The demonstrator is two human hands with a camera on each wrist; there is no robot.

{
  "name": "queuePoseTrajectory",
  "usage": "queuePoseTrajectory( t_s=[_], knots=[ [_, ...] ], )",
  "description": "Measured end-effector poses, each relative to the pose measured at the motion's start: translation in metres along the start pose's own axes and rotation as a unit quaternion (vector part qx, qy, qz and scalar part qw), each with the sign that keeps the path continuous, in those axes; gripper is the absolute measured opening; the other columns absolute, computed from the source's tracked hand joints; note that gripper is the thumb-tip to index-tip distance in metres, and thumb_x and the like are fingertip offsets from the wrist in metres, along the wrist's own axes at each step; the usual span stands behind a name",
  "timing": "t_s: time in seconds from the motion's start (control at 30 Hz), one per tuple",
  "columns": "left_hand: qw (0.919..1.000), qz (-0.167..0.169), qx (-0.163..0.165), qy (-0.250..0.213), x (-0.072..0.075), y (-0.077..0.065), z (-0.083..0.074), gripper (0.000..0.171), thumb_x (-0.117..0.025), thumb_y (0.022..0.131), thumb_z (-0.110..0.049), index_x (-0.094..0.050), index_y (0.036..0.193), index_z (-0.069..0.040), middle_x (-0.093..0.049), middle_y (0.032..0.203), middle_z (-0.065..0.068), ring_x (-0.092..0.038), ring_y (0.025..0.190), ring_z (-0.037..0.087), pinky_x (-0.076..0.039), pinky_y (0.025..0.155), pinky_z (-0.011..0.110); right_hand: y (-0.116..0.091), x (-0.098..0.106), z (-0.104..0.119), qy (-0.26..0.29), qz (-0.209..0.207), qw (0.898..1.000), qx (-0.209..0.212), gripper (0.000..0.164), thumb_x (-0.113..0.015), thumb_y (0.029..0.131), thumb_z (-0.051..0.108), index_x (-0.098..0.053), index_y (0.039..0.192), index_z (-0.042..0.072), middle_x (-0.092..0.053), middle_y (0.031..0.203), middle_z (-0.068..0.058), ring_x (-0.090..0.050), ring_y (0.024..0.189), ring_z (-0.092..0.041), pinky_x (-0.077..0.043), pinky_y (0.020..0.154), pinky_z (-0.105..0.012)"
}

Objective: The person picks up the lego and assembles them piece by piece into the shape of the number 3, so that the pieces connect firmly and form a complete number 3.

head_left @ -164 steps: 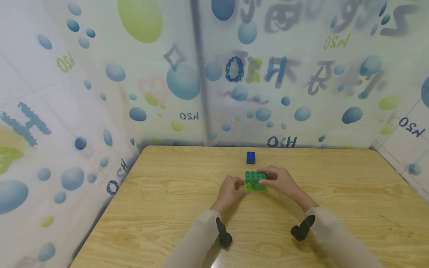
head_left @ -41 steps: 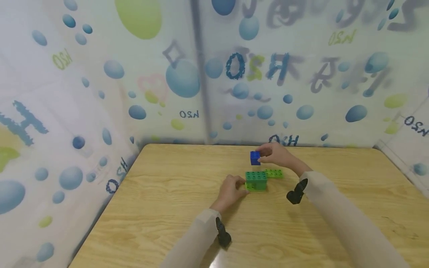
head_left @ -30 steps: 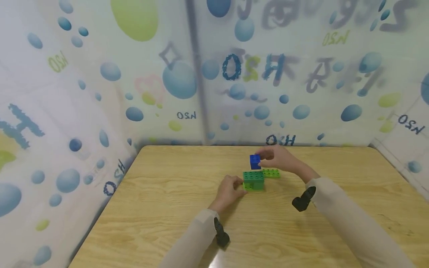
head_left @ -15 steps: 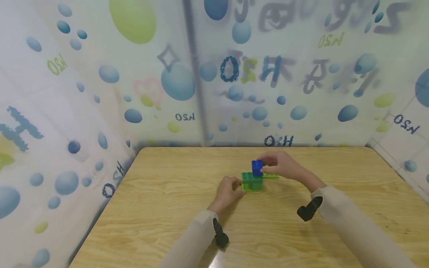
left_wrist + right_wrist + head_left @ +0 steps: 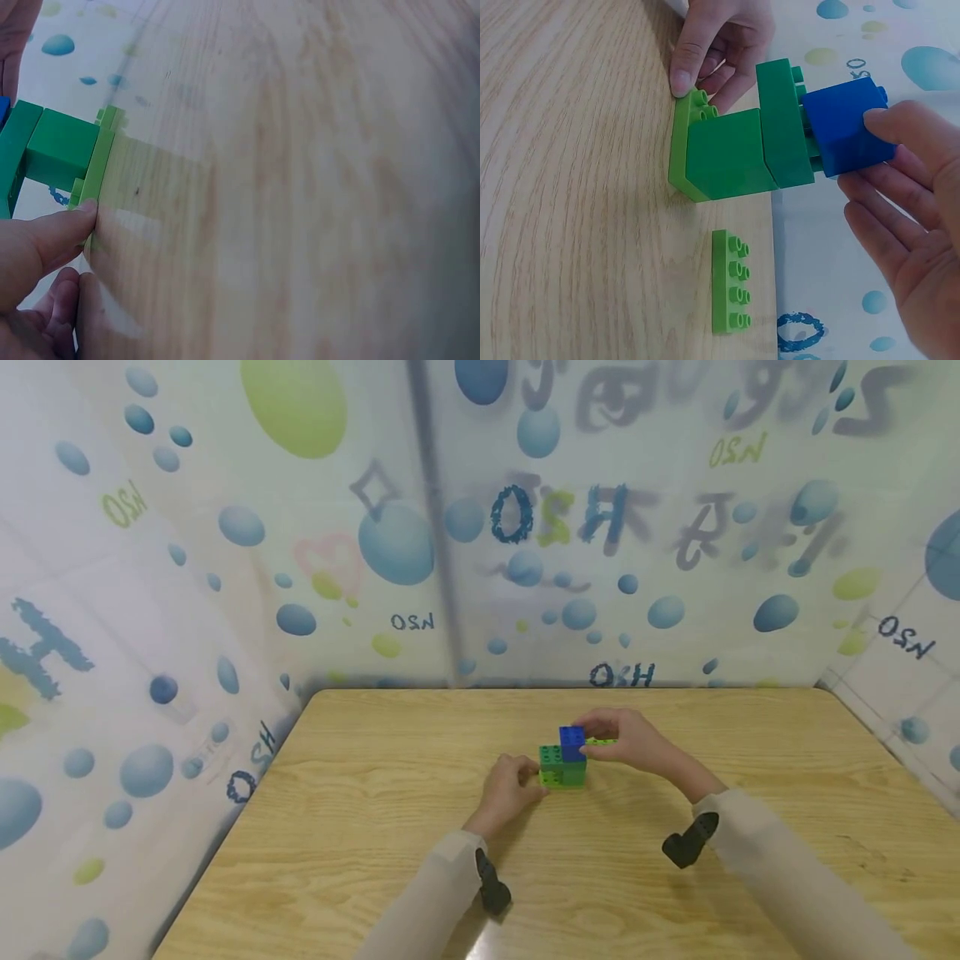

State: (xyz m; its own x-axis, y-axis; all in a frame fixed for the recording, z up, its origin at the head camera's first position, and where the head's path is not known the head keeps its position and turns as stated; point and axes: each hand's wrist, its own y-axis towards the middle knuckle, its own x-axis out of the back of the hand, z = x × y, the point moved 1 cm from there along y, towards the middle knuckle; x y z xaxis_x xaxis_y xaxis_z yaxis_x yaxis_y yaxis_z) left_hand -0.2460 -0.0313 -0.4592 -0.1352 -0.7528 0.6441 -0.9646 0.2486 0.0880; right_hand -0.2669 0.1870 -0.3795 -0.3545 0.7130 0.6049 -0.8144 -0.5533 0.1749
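My left hand (image 5: 506, 789) pinches the end of a lime-green toy brick plate (image 5: 679, 146) between thumb and fingers, low at the tabletop. On that plate stands a green square block (image 5: 727, 157), topped by a longer green brick (image 5: 786, 127) that overhangs on my left hand's side. My right hand (image 5: 630, 742) grips a blue brick (image 5: 847, 127) between thumb and fingers, over the right half of the long brick. In the right wrist view the blue brick sits slightly tilted, with green studs showing beneath it.
A second lime-green plate (image 5: 721, 281) lies studs-up on the wooden table (image 5: 375, 818), just behind and right of the stack, partly hidden by my right hand in the head view. A bubble-patterned curtain (image 5: 337, 635) stands along the table's back edge.
Earlier my right hand was at the long green brick; it later took the blue brick from the back and brought it forward and down onto the stack. My left hand kept its place.
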Motion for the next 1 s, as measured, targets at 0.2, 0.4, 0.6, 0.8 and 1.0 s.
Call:
queuePoseTrajectory(
  t_s=[0.2, 0.4, 0.6, 0.8, 1.0],
  knots=[
    [1.0000, 0.000, 0.004, -0.002, 0.0015, -0.0005, -0.0013, 0.033, -0.076, 0.075, -0.015, -0.065, 0.104, -0.003, -0.047, 0.087, 0.002, -0.042, 0.078, 0.015, -0.038, 0.068, 0.029, 0.0019, -0.0020, -0.0030, 0.012, -0.002, 1.000, 0.001, 0.035, -0.067, 0.083, 0.012, -0.056, 0.114, -0.001, -0.061, 0.107, -0.015, -0.060, 0.098, -0.029, -0.045, 0.085, -0.043],
    [1.0000, 0.001, -0.001, 0.002, 0.0016, -0.0004, -0.0025, 0.033, -0.076, 0.075, -0.014, -0.065, 0.103, -0.003, -0.049, 0.088, 0.003, -0.042, 0.077, 0.014, -0.038, 0.068, 0.029, 0.0022, -0.0018, -0.0026, 0.038, 0.012, 0.999, 0.009, 0.030, -0.066, 0.083, 0.009, -0.055, 0.109, -0.001, -0.058, 0.110, -0.019, -0.058, 0.101, -0.035, -0.046, 0.084, -0.042],
    [1.0000, 0.000, -0.006, 0.005, 0.0013, -0.0007, -0.0027, 0.032, -0.076, 0.075, -0.015, -0.065, 0.104, -0.003, -0.050, 0.089, 0.004, -0.043, 0.079, 0.014, -0.038, 0.069, 0.029, -0.0006, -0.0005, -0.0063, 0.044, 0.015, 0.999, 0.005, 0.027, -0.066, 0.082, 0.005, -0.054, 0.106, 0.002, -0.059, 0.108, -0.016, -0.058, 0.101, -0.032, -0.046, 0.084, -0.044],
    [1.0000, 0.002, -0.003, 0.007, 0.0013, -0.0004, -0.0015, 0.033, -0.075, 0.076, -0.015, -0.065, 0.105, -0.003, -0.049, 0.090, 0.003, -0.043, 0.079, 0.015, -0.039, 0.070, 0.030, -0.0022, -0.0005, -0.0061, 0.029, 0.011, 0.999, 0.011, 0.028, -0.066, 0.082, 0.007, -0.054, 0.107, 0.004, -0.061, 0.107, -0.012, -0.059, 0.100, -0.026, -0.045, 0.085, -0.042],
    [0.9999, -0.001, -0.005, 0.010, 0.0026, -0.0007, -0.0022, 0.033, -0.076, 0.076, -0.015, -0.065, 0.104, -0.003, -0.050, 0.090, 0.004, -0.044, 0.080, 0.015, -0.040, 0.071, 0.030, 0.0008, -0.0021, -0.0023, 0.012, 0.008, 1.000, 0.019, 0.028, -0.066, 0.082, 0.008, -0.055, 0.107, 0.003, -0.061, 0.107, -0.013, -0.059, 0.099, -0.027, -0.046, 0.085, -0.041]
  ],
)
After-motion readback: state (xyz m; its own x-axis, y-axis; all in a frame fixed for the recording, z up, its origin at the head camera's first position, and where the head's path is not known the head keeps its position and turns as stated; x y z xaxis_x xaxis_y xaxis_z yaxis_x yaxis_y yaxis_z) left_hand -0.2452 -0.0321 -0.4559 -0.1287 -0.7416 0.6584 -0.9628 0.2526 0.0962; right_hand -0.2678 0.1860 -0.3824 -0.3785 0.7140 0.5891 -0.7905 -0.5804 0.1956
